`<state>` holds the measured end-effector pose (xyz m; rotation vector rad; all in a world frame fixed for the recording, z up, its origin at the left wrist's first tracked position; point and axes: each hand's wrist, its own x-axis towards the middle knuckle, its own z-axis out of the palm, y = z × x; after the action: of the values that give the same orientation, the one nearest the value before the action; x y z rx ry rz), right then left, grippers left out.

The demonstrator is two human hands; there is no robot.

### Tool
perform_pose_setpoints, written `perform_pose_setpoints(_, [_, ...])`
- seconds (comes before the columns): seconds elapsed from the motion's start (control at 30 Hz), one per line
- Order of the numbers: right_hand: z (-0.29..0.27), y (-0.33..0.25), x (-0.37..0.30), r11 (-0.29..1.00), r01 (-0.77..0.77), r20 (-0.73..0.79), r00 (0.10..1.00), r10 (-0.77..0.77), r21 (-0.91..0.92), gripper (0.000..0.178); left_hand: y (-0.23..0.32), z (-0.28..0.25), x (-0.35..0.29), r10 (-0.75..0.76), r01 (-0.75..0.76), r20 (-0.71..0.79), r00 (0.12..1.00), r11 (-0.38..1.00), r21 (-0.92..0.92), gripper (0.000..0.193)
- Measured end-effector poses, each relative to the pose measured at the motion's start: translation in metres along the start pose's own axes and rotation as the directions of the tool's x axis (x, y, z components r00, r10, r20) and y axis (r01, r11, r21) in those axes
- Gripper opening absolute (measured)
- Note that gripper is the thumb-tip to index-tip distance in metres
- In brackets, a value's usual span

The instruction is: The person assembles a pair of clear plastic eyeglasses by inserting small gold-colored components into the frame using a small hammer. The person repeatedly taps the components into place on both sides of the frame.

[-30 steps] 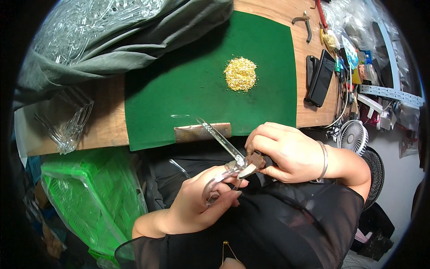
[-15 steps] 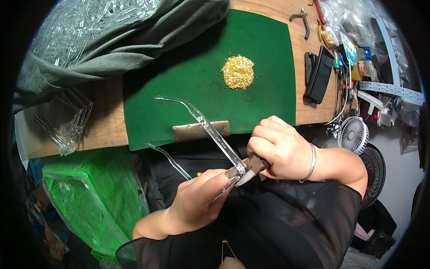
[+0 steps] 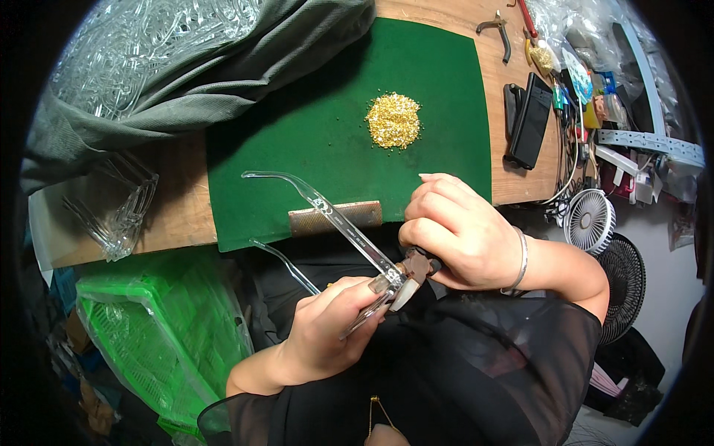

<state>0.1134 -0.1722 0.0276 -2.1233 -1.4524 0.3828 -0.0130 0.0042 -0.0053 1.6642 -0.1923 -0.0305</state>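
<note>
My left hand [image 3: 331,320] is closed on a clear plastic eyeglass frame [image 3: 349,239], thumb pressed near a hinge. One temple of the frame stretches up over the green mat, while the other shows beyond my knuckles. My right hand [image 3: 454,230] is wrapped round pliers [image 3: 416,269], their handles mostly hidden in my palm. The jaws, with a pale pad on one side, meet the frame at the hinge corner. Beyond both hands, a heap of small gold-coloured pieces [image 3: 393,120] lies on the green mat [image 3: 297,134].
A metal-faced block [image 3: 335,218] sits at the mat's near edge. Grey cloth [image 3: 223,89] and piled clear frames [image 3: 163,44] are far left; more frames [image 3: 119,215] lie below. A green crate [image 3: 156,334] stands lower left. At right are a phone [image 3: 529,123], spare pliers [image 3: 497,33] and fans [image 3: 589,221].
The frame's upper temple has swung slightly left and down. My right hand has tilted a little with the pliers, and its index finger now sticks out more.
</note>
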Motion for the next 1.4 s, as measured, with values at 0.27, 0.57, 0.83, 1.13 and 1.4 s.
perform_pose_setpoints(0.27, [0.005, 0.004, 0.003, 0.997, 0.066, -0.064, 0.996, -0.068, -0.026, 0.034, 0.0, 0.001, 0.0, 0.062, -0.059, -0.034, 0.998, 0.995, 0.078, 0.027])
perform_pose_setpoints(0.57, [-0.006, -0.001, -0.002, 0.997, -0.083, 0.221, 0.972, 0.083, -0.007, 0.023, 0.001, 0.0, -0.003, -0.217, 0.227, 0.075, 0.973, 0.956, -0.183, 0.026])
perform_pose_setpoints(0.83, [0.002, 0.028, 0.002, 0.899, -0.281, 0.105, 0.96, 0.261, 0.335, 0.019, 0.011, -0.026, 0.007, -0.275, 0.332, 0.245, 0.93, 0.338, -0.881, 0.05])
perform_pose_setpoints(1.13, [0.049, 0.05, -0.012, 0.697, -0.448, 0.036, 0.854, 0.52, 0.56, 0.014, 0.008, -0.027, 0.011, -0.191, 0.293, 0.301, 0.934, -0.068, -0.954, 0.055])
perform_pose_setpoints(1.4, [0.053, 0.051, -0.015, 0.732, -0.42, 0.028, 0.876, 0.482, 0.536, 0.015, 0.019, -0.034, 0.008, -0.249, 0.33, 0.234, 0.94, 0.484, -0.81, 0.053])
